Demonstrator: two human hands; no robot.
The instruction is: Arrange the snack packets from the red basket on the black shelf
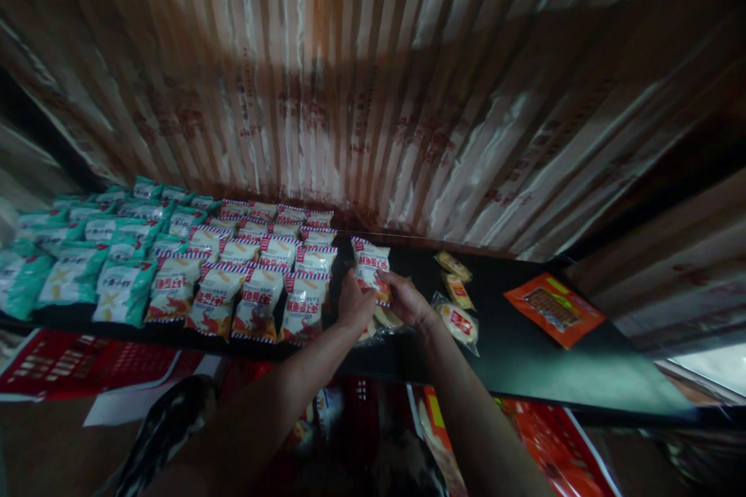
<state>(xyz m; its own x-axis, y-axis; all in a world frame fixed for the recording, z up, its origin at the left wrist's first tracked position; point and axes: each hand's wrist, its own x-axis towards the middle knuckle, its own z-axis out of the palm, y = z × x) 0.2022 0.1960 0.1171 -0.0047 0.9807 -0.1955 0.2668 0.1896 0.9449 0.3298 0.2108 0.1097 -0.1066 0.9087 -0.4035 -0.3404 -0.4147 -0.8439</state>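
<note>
hands [357,303] pinching white snack bag [371,264] | clear packet [458,334]: pale contents [447,318], red label [461,319]

The snack packet [371,258] is a small, puffy pillow bag, white over its upper part with large red characters across the front and an orange patch at its lower right, its crimped top edge striped in red and blue. It is held near its lower end, printed face toward the viewer and top edge slanting down to the right, just right of the rows of matching bags [256,272].
</note>
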